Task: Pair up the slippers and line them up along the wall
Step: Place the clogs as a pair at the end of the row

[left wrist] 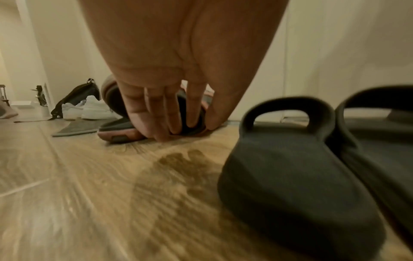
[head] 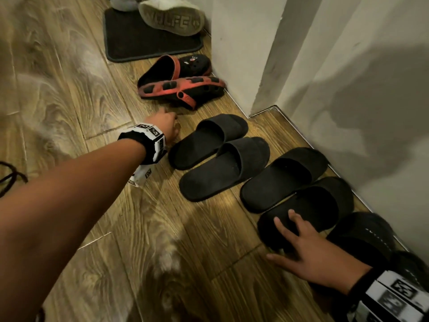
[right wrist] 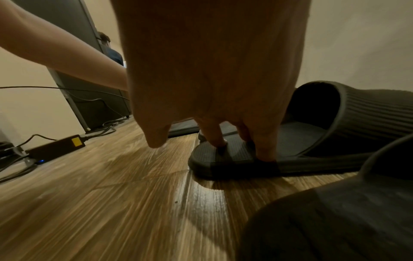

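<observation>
Two pairs of black slides stand side by side with their toes toward the white wall (head: 348,112): a far pair (head: 216,154) and a near pair (head: 287,175). My right hand (head: 290,231) is spread, its straight fingers (right wrist: 214,137) pressing on the heel of the nearest slide of that pair (head: 311,205) (right wrist: 301,139). One more black slipper (head: 364,231) lies beside it. Two red-and-black clogs lie by the wall corner, one upright (head: 178,66), one tipped over (head: 183,89). My left hand (head: 168,123) reaches toward the tipped clog (left wrist: 116,136), fingers (left wrist: 161,120) stretched down at its edge, holding nothing.
A dark mat (head: 139,40) with white shoes (head: 171,17) lies beyond the clogs. A wall corner (head: 243,66) juts out beside them. A black cable (head: 9,177) lies at the far left; a power adapter (right wrist: 55,146) and a backpack (left wrist: 78,95) sit farther off.
</observation>
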Demonstrator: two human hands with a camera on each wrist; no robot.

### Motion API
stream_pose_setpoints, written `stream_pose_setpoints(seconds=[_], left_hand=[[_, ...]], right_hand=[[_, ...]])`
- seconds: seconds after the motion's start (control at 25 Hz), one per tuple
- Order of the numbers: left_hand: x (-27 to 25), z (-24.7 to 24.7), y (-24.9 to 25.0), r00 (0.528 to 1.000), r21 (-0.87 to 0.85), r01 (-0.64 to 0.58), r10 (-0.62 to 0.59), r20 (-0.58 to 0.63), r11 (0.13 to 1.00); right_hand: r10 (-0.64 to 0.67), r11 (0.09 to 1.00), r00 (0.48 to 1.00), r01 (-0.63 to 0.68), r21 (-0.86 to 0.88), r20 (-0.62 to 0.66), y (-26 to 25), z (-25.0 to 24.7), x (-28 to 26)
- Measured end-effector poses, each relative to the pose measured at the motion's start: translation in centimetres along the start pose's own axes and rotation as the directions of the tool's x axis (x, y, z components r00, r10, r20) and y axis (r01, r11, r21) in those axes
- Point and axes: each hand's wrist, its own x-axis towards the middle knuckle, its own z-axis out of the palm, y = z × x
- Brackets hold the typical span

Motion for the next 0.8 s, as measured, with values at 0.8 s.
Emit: stream_pose_setpoints(seconds=[0.8], left_hand=[[3.2, -3.5, 4.2, 0.994, -0.994, 0.097, -0.057, 0.094, 0.047]], right_hand=[[0.01, 1.0, 0.998, -0.009, -0.015, 0.058, -0.1, -1.1, 0.0]])
